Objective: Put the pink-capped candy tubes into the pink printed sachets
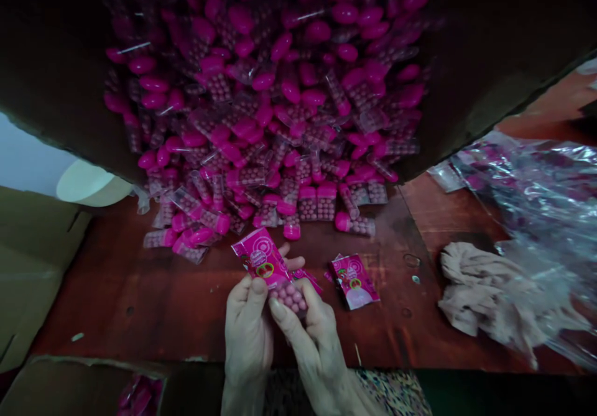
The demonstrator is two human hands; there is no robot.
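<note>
My left hand (248, 319) pinches the lower left edge of a bright pink printed wrapper (262, 255) between thumb and fingers. My right hand (311, 332) is closed around a small clear candy container (290, 298) filled with pink balls. The container's far end meets the wrapper's lower end; how far one sits inside the other is hidden. Part of another pink wrapper (308, 277) shows just beyond my right fingers. To the right, a small stack of similar wrappers (355, 282) lies flat on the reddish-brown table (186, 307).
A large heap of pink-capped candy containers (289, 124) spills from a dark open box (471, 49). At right lie a crumpled cloth (480, 285) and clear plastic bags (550, 217). A cardboard box (84, 385) with pink packets stands front left; a pale bowl (91, 183) sits behind.
</note>
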